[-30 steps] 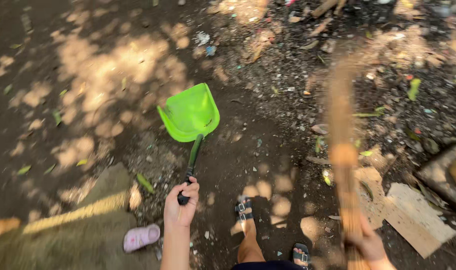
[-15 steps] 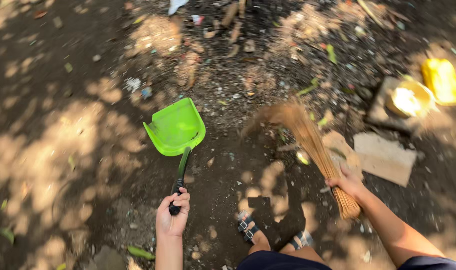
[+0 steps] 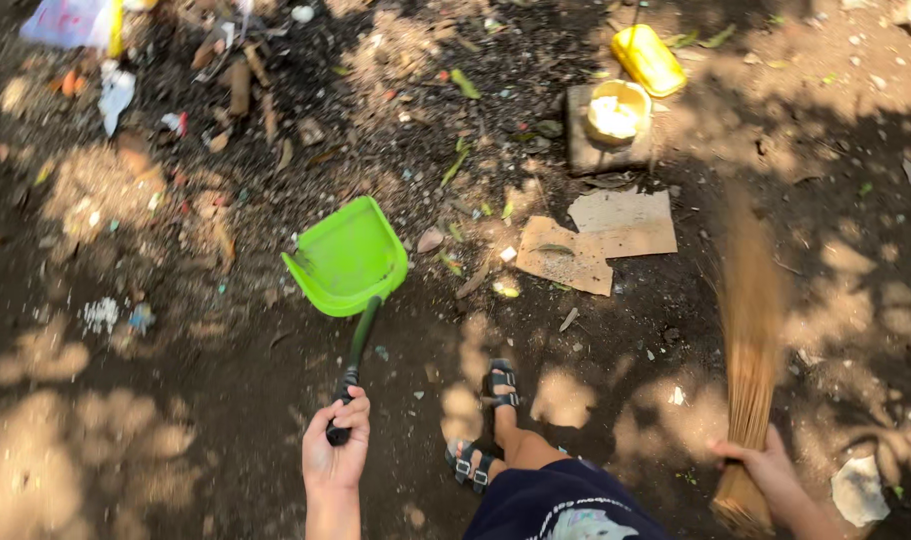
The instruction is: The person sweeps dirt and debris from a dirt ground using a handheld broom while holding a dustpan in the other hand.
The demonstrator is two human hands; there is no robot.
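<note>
Dirt ground lies littered; my left hand clenches the green dustpan, right hand clenches the stick broom. I'd press the pan's lip flat, sweeping short.

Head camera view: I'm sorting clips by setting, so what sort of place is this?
Most likely an outdoor dirt yard under trees. The bare soil is dappled with sun and shade and scattered with leaves and litter. The left hand holds a green dustpan, the right hand a broom.
</note>
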